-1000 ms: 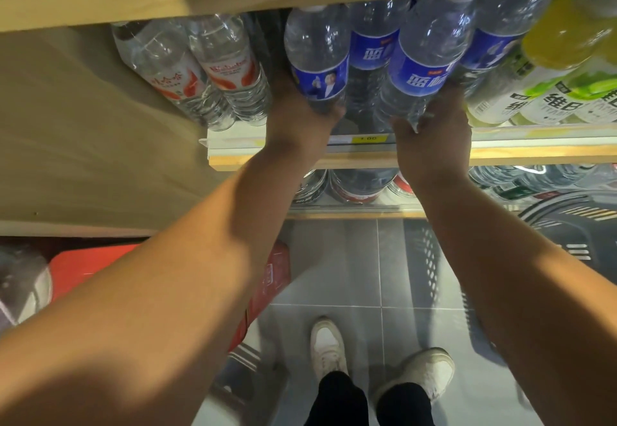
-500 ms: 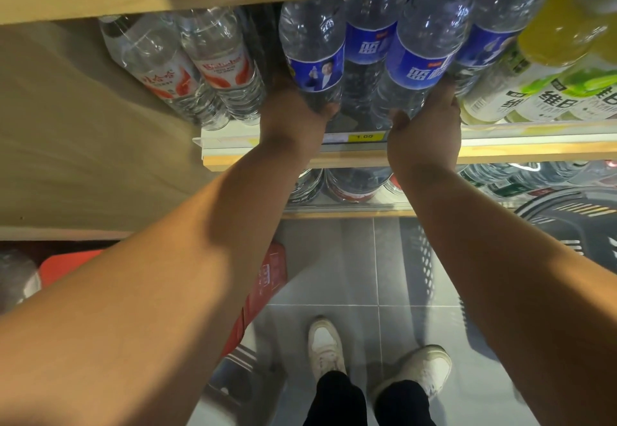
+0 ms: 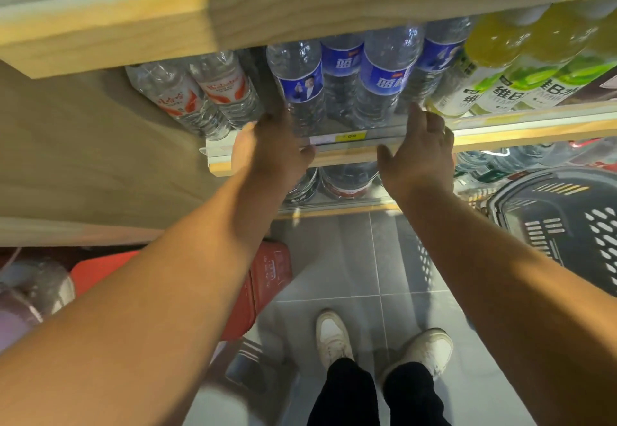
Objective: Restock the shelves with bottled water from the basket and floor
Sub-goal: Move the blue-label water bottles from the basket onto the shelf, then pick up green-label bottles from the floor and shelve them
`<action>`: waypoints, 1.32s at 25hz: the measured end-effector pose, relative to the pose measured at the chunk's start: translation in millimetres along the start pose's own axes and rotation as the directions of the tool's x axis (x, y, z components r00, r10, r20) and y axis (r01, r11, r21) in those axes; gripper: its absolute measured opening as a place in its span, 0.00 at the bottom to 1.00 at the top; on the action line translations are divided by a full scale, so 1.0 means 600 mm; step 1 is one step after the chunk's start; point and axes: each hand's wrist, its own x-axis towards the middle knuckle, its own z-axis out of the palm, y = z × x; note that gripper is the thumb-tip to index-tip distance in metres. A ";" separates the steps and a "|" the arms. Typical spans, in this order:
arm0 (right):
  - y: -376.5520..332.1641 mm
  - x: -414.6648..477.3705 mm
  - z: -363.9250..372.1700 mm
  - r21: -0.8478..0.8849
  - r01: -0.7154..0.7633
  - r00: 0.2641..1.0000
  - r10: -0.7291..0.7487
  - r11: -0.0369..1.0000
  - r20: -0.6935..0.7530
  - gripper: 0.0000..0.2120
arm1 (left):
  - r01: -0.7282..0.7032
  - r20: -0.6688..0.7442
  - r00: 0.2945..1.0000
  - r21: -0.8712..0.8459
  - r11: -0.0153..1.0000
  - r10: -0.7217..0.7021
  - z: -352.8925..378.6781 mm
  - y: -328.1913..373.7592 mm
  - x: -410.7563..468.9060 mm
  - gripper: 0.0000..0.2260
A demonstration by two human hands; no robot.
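Note:
Several clear water bottles with blue labels stand in a row on the wooden shelf [image 3: 500, 135]; the leftmost [image 3: 297, 85] shows a pictured label and another [image 3: 384, 81] stands to its right. My left hand [image 3: 273, 152] is in front of the leftmost bottle, fingertips at its lower left side, thumb over the shelf edge. My right hand [image 3: 420, 152] is held flat with straight fingers, its tips just below the right blue-labelled bottles. Neither hand holds a bottle.
Red-labelled water bottles [image 3: 220, 91] stand left of the blue ones, yellow-green drinks [image 3: 500, 85] to the right. A wooden board [image 3: 133, 31] overhangs above. More bottles [image 3: 347, 182] fill the lower shelf. A dark basket [image 3: 567, 225] sits on the floor at right, a red one [image 3: 267, 275] at left.
Both hands have let go of the blue-labelled bottles and drawn back to the shelf's front edge, fingers straightened. The bottles stay standing on the shelf.

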 end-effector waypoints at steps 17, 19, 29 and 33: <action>0.078 -0.404 -0.421 -0.475 -0.014 1.000 0.011 0.880 -0.009 0.32 | -0.630 0.239 0.773 0.171 0.758 0.588 -0.227 0.235 -0.394 0.36; 0.101 -0.454 -0.470 -0.426 -0.116 0.993 0.115 0.897 -0.028 0.34 | -0.710 0.274 0.699 0.163 0.685 0.660 -0.246 0.283 -0.431 0.37; 0.276 -0.690 -0.685 -0.171 -0.510 0.857 0.482 0.843 -0.184 0.35 | -0.953 0.312 0.272 0.221 0.209 0.910 -0.259 0.560 -0.643 0.36; 0.356 -0.793 -0.730 -0.088 -0.657 0.748 0.634 0.749 -0.194 0.35 | -0.991 0.345 0.132 0.082 0.110 0.929 -0.240 0.663 -0.742 0.36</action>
